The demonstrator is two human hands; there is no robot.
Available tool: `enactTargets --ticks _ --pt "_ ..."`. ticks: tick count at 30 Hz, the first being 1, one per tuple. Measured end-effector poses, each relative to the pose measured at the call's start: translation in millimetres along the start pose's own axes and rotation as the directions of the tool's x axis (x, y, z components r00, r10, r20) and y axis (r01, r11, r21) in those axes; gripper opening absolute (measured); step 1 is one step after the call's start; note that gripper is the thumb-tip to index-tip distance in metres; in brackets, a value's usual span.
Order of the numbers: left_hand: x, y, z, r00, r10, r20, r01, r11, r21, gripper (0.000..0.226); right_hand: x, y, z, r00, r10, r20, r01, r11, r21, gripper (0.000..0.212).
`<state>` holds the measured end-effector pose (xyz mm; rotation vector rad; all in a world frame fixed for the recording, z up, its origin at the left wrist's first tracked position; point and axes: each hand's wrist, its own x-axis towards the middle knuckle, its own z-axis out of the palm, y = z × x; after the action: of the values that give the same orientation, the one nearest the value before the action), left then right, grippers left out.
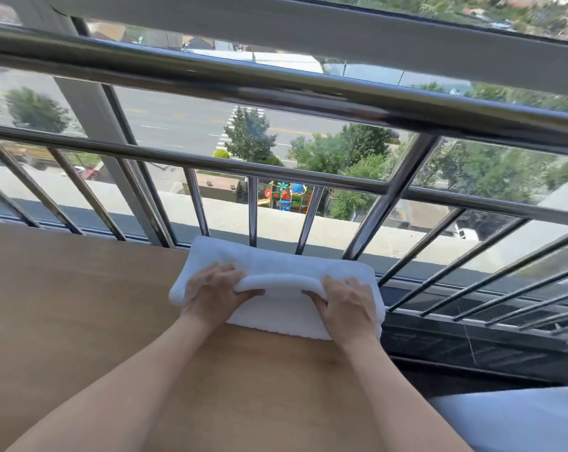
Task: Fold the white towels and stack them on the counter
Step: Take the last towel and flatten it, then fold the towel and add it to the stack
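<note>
White towel (276, 316), partly folded, on the far right part of a wooden counter (80, 305), its far edge just beside the metal railing (276, 93). Left hand (212, 293) and right hand (348, 306) each grasp a raised, rounded fold running across the towel: fingers curled over the fold, thumbs tucked beneath it. The hands are apart, one near each end of the fold. A flat lower layer of towel lies nearer the viewer than the thumbs. Beyond the railing, through glass: a road, trees and a coloured playground (286, 197). Pale fabric (520, 415), lower right, cannot be identified.
</note>
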<state>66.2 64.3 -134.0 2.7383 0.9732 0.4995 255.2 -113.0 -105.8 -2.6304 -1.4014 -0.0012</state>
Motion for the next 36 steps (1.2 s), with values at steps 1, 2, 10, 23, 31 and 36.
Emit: enactTargets --ticks 1,2,10,23,31,36 --pt "0.5 -0.5 -7.5 1.000 -0.030 -0.002 0.030 1.000 -0.009 0.048 1.8 -3.9 -8.3 1.000 -0.022 -0.005 0.022 0.999 -0.031 0.060" --pt "1.8 -0.8 -17.1 0.999 -0.045 -0.011 0.044 0.999 -0.020 0.049 2.5 -9.3 -17.3 0.998 -0.051 -0.034 0.049 0.997 -0.052 0.063" --pt "14.6 -17.1 -93.7 0.987 0.093 -0.134 -0.093 0.996 0.010 0.055 -8.3 -53.6 -84.3 0.978 -0.067 -0.199 0.050 0.995 -0.092 0.060" --pt "-35.9 -81.6 -195.0 0.995 0.002 -0.098 -0.021 0.980 -0.198 0.042 -70.5 -157.3 -136.4 0.953 0.019 -0.303 -0.042 0.997 -0.071 0.070" --pt "-125.1 -115.9 -258.9 0.979 -0.124 -0.164 0.086 0.971 -0.221 0.046 -118.0 -234.7 -135.9 0.940 -0.013 -0.342 0.054 0.992 0.110 0.060" --pt "-174.4 -146.0 -289.8 0.964 -0.192 -0.182 0.158 0.970 -0.186 0.050 -134.4 -287.3 -134.2 0.925 -0.050 -0.378 0.106 0.986 0.130 0.071"
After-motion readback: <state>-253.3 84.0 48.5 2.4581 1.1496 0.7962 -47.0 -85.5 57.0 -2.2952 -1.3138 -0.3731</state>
